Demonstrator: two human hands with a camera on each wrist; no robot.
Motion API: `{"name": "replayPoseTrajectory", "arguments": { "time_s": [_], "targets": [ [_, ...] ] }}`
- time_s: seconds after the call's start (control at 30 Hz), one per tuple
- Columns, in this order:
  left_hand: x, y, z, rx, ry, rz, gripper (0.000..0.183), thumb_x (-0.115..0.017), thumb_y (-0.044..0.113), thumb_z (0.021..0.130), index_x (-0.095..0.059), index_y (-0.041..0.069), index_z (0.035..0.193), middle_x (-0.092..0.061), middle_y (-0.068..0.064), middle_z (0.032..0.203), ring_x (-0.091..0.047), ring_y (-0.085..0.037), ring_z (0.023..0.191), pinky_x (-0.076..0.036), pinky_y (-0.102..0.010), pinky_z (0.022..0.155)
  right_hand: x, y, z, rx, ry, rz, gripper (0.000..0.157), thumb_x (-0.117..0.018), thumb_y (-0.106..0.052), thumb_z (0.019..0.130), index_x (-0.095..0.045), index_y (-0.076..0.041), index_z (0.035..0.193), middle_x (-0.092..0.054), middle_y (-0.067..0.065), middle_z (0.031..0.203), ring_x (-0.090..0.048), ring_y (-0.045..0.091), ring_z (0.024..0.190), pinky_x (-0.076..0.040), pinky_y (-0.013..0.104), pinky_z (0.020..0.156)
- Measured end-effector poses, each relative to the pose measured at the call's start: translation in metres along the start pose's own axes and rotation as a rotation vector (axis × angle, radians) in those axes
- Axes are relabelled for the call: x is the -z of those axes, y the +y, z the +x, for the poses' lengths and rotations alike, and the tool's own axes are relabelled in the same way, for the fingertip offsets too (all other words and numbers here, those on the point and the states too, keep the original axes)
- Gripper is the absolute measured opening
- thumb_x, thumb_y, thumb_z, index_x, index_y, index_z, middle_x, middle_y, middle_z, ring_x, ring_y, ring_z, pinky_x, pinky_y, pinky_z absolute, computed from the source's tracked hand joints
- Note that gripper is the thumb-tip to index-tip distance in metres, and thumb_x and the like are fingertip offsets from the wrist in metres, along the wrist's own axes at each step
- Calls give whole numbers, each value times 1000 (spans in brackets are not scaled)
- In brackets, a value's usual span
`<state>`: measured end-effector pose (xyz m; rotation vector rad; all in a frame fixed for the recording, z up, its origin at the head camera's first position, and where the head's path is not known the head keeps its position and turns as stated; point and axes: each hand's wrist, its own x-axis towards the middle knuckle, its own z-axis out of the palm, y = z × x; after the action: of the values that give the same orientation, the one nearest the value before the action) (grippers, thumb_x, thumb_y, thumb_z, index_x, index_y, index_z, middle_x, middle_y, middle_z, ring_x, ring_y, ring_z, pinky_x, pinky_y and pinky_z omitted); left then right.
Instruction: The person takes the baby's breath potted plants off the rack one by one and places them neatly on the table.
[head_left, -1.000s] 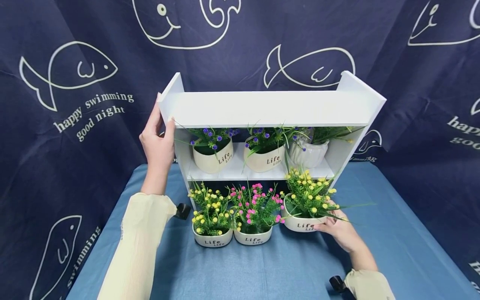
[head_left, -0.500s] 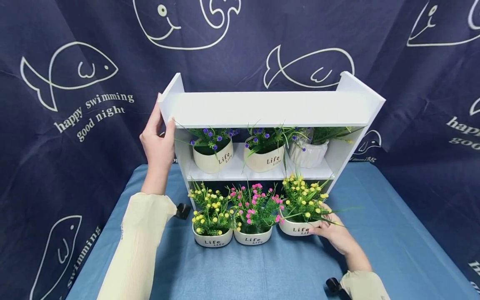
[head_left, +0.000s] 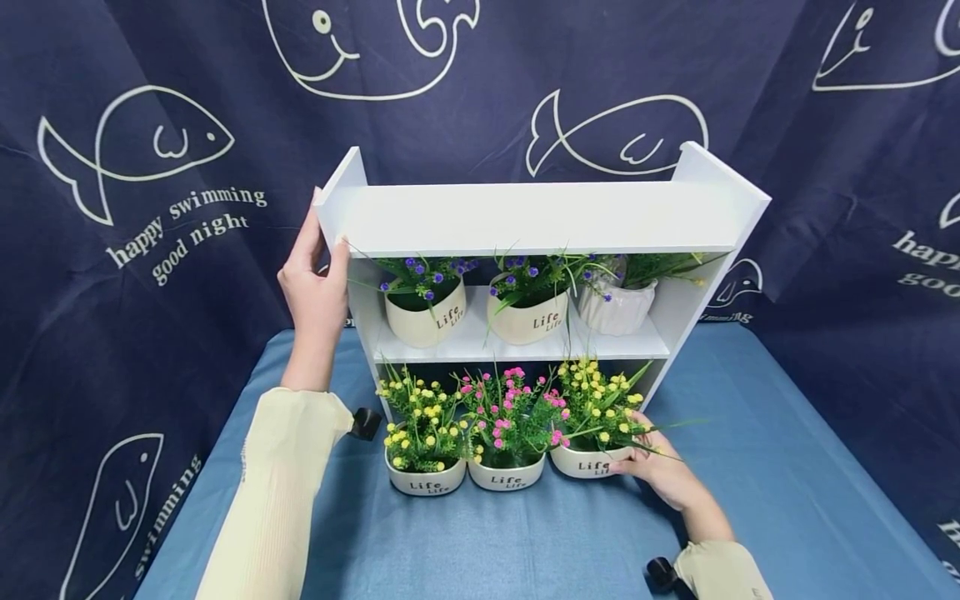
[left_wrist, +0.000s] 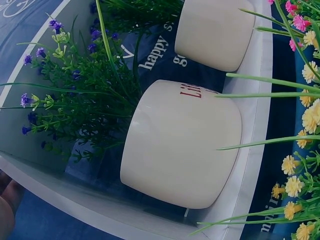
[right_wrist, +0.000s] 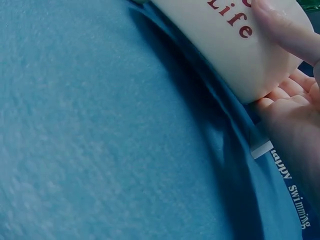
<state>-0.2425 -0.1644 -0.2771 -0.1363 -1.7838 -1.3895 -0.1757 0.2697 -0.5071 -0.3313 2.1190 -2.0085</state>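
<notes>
My left hand [head_left: 317, 296] grips the upper left side panel of a white shelf [head_left: 540, 218], thumb at the front edge and fingers behind. In the head view, my right hand [head_left: 663, 467] holds the right end of a white oval flowerpot [head_left: 588, 463] with yellow flowers, thumb across its "Life" lettering. In the right wrist view that pot [right_wrist: 225, 55] is tilted, its bottom edge over the blue cloth. Left of it stand a pot of pink flowers [head_left: 506, 477] and another pot of yellow flowers [head_left: 426, 482], both upright in front of the shelf.
On the shelf's middle board are two cream pots [head_left: 423, 323] with purple flowers and a ribbed white pot [head_left: 617, 312]. Blue cloth [head_left: 480, 554] covers the table. A dark fish-print curtain [head_left: 465, 125] hangs behind.
My right hand has moved left and a little toward me with the yellow-flowered pot, bringing it close beside the pink-flowered one. The left hand stays on the shelf.
</notes>
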Motion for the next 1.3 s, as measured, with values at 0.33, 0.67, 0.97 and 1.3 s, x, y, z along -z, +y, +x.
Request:
{"name": "replayPoseTrajectory", "arguments": {
  "time_s": [0.33,0.67,0.97,1.3],
  "targets": [
    [0,-1,0,4,-1,-13,52,-57,8,93,-52,30,140,-59,6,137,-58,-7,123,-55,-33,91,2,2,1,-140,-15,-107,105,-71,2,81,6,5,152,-9,32,156,-45,39,126,-44,8,87],
    [0,1,0,5,-1,-3,53,-57,8,93,-51,31,140,-58,8,137,-58,-6,122,-55,-35,91,3,-1,-1,-108,-93,-151,95,-75,-3,79,-10,1,149,-66,-4,116,-64,2,97,-54,23,84],
    [-1,0,0,7,6,-13,52,-57,8,93,-52,31,139,-59,8,137,-58,-6,123,-55,-33,91,-1,-6,1,-98,-69,-289,101,-80,-12,76,-15,0,152,-27,29,154,-52,-6,114,-46,15,91],
    [-1,0,-1,11,4,-21,53,-57,7,93,-52,31,139,-58,9,138,-57,-5,124,-55,-32,91,-1,-8,2,-84,-62,-465,98,-79,-22,78,-19,3,152,-18,26,158,-22,47,142,-34,51,109]
  ]
}}
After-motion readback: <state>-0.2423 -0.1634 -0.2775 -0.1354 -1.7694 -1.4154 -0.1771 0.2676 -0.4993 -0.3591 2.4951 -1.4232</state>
